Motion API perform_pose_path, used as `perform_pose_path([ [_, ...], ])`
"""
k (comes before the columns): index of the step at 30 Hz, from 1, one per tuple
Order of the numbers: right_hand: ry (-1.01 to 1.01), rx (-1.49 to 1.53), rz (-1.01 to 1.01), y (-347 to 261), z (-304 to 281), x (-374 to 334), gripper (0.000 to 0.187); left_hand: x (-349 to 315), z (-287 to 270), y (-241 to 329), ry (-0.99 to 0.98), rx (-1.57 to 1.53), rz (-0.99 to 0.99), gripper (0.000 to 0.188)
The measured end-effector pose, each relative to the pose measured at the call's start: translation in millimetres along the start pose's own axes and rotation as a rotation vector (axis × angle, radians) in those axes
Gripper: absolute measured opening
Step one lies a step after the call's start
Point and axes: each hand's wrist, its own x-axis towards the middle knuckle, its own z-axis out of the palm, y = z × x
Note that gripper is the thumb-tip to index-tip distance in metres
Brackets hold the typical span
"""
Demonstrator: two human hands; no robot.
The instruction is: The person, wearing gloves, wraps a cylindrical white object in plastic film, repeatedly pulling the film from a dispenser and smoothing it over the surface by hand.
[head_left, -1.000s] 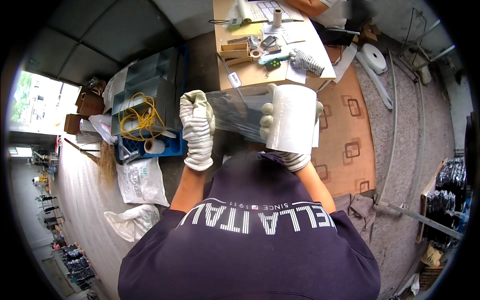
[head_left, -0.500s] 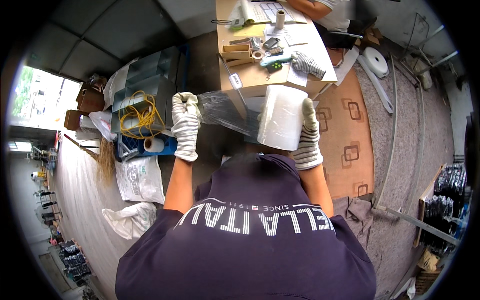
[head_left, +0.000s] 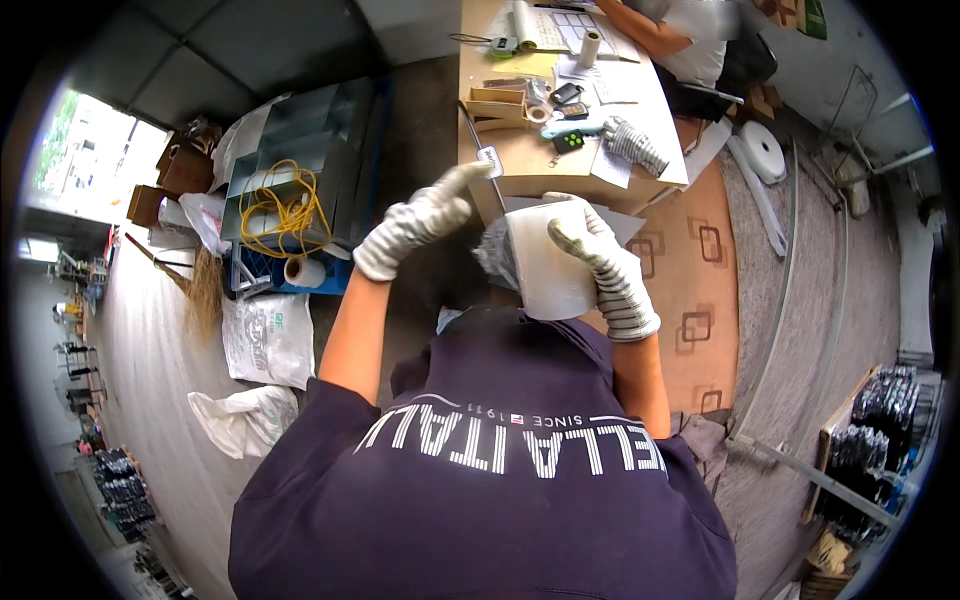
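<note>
A thick roll of clear stretch film [head_left: 548, 268] stands slightly tilted in front of my chest. My right hand [head_left: 606, 262], in a grey-and-white striped knit glove, grips its right side, with the thumb across the front and fingers over the upper edge. A crumpled loose end of film [head_left: 494, 254] hangs at the roll's left side. Apart from the roll, to its left, is my gloved left hand [head_left: 424, 222]. Its index finger stretches forward, the other fingers are partly bent, and nothing shows in it. The fingertip appears close to a white tag [head_left: 489, 162] on a thin rod.
Ahead is a wooden desk [head_left: 520, 178] bearing papers, a small box, a tape roll and a striped glove [head_left: 634, 146]. Another person's arm [head_left: 640, 28] rests at its far side. Grey bins [head_left: 345, 165] with a yellow cord [head_left: 290, 215] stand left; metal rails [head_left: 790, 290] lie right.
The film stretched between my hands is now slack and bunched beside the roll. My left hand has let go of it and moved right, extending its index finger. My right hand's grip has shifted.
</note>
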Motion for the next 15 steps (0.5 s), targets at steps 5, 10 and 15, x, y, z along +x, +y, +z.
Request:
perform_pose_path([
  [5,-0.060,-0.108,-0.048,-16,3,1,0.056,27,37,46,-0.436,-0.352,0.160,0.089],
  [10,0.103,-0.272,-0.100,-19,-9,-1,0.060,31,43,60,-0.482,-0.275,-0.235,0.083],
  [15,0.189,-0.308,-0.174,-13,-27,0,0.056,18,52,73,-0.258,-0.325,-0.309,0.035],
])
